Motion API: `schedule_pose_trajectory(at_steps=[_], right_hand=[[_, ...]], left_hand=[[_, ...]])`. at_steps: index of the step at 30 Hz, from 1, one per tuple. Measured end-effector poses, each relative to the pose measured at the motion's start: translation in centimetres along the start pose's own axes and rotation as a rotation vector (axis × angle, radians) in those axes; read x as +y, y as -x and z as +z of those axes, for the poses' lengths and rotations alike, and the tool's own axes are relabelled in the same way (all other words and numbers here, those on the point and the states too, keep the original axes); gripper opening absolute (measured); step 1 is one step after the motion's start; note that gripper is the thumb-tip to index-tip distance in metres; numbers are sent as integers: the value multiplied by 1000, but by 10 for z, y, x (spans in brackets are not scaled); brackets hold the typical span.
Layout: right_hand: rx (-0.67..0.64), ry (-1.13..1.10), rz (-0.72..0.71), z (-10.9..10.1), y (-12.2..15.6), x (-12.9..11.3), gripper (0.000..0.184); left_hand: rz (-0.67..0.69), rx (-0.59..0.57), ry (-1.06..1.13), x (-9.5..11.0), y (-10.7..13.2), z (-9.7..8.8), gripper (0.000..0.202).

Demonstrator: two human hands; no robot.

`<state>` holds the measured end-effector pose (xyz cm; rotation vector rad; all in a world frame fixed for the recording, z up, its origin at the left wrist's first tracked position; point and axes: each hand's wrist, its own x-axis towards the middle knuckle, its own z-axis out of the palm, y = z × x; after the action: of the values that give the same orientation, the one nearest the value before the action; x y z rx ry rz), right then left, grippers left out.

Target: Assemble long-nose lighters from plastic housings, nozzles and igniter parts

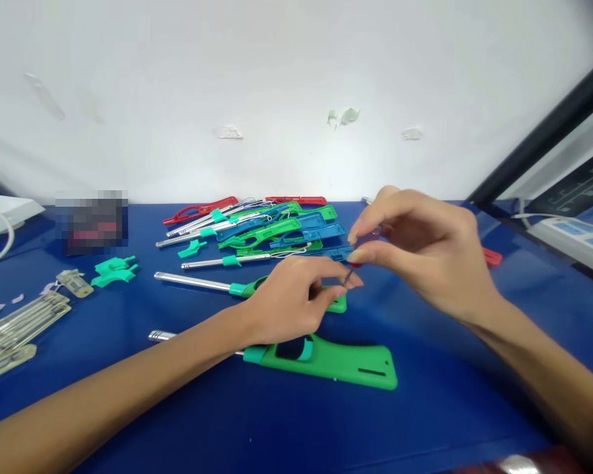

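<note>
My left hand (296,296) and my right hand (425,257) meet above the blue table (425,395). Both pinch a thin dark wire-like part with a small red tip (350,271), held between their fingertips. Under my left hand lies a green long-nosed lighter (212,284) with a metal tube. A second green lighter body (336,362) with a teal trigger lies nearer to me, partly hidden by my left forearm. Behind the hands is a heap of green, blue and red lighter bodies and tubes (261,227).
Teal trigger pieces (113,271) and clear plastic parts (17,319) lie at the left. A white box with a cable (2,214) sits at the far left, a white device (573,237) at the right. A red piece (491,257) shows behind my right hand.
</note>
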<state>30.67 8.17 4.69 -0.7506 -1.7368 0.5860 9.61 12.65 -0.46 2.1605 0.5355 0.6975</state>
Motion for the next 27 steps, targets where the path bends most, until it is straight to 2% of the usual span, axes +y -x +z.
schedule_pose_trajectory(at_steps=[4,9,11,15,17,21,25,27], right_hand=[[-43,11,8,-2,1,-3,16],[-43,-47,67,-1,3,-4,21],[-26,-60,54,1,2,-3,24],[-32,-38,64,2,1,-1,10],[-52,-26,86,1,1,0,8],[-119,-58,111,-2,3,2,17],[-87,-72,114,1,2,3,2],[-68,-76,112,4,2,2,8]], left_hand=[[15,12,-15,0,0,0,24],[20,8,-19,-1,0,2,27],[21,7,-20,0,0,1,32],[19,3,-24,1,0,-1,46],[12,-2,-31,1,0,-1,46],[7,-10,-38,0,1,-1,42],[20,-16,-33,0,1,0,39],[26,-16,-38,0,1,0,38]])
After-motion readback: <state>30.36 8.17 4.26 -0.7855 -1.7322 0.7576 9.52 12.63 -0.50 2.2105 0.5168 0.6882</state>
